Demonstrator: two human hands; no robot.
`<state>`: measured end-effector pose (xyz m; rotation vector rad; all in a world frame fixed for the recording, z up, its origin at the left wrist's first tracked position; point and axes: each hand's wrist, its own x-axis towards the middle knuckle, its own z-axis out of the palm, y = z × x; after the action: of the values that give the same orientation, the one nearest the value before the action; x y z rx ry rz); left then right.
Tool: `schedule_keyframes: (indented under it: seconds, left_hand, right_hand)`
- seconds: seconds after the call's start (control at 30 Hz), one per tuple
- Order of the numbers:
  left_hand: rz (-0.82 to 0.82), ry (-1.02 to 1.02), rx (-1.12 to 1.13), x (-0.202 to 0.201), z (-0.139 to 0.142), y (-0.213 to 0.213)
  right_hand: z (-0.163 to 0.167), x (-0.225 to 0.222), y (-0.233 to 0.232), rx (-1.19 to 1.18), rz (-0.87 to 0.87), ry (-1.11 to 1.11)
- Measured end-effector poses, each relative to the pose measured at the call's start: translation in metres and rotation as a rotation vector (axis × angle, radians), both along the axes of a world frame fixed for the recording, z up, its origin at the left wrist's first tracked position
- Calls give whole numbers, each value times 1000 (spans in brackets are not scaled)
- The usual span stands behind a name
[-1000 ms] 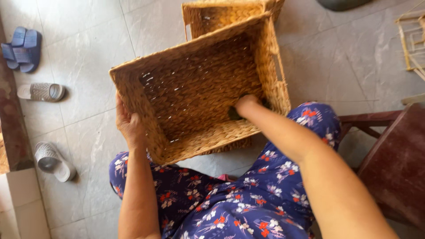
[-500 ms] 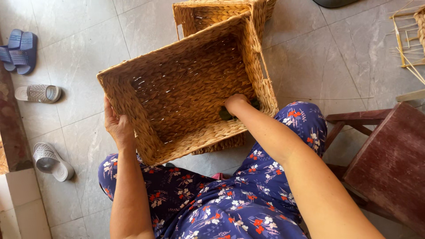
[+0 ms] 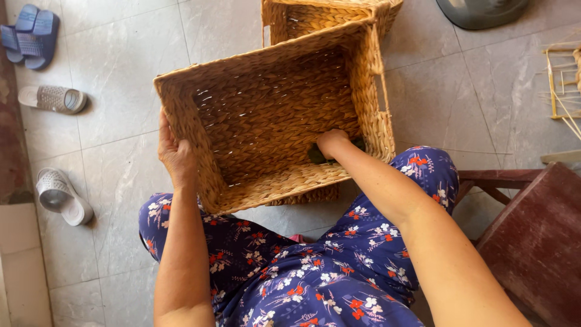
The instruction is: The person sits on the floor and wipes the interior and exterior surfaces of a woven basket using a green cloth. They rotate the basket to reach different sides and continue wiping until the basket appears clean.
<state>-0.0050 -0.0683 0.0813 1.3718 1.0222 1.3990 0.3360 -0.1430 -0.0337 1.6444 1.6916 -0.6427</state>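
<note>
Woven basket [image 3: 272, 115]: rectangular, tan plaited fibre, tilted on its side above the person's lap with the open mouth facing the camera. Its lower wall rests near the knees of the floral blue trousers [image 3: 315, 272].

Left hand [image 3: 175, 154]: closed around the basket's left rim, thumb on the outside wall, fingers hidden inside.

Right hand [image 3: 331, 142]: reaches inside the basket to the lower right corner, curled around a small dark green object [image 3: 316, 156]. The object is mostly hidden, so its kind cannot be told.

Second basket [image 3: 321, 18]: same weave, standing on the tiled floor [image 3: 121, 72] directly behind the first, partly hidden by it.

Surroundings:
- Blue sandals [image 3: 30, 36], upper left corner.
- Two grey perforated slippers [image 3: 54, 100] [image 3: 60, 197], along the left edge, well apart from each other.
- Dark red wooden chair [image 3: 532, 236], right of the person.
- Thin bamboo frame [image 3: 563, 85], right edge of the floor.
- No labels or printed packages are legible.
</note>
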Motion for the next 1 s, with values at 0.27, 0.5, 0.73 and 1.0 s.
schedule_keyframes:
  seconds: [0.27,0.5,0.73,1.0]
  left_hand:
    - [104,72,-53,17,-2,-4]
    - [109,7,36,31,-12,0]
    - [187,172,25,32,-7,-5]
    - [142,124,0,40,-7,-11]
  right_hand:
    - [12,-26,7,-8,-77,69]
    - [18,-126,38,141,28,411]
    - [18,-185,40,119,165,740]
    - [8,-16,2,143,-9,349]
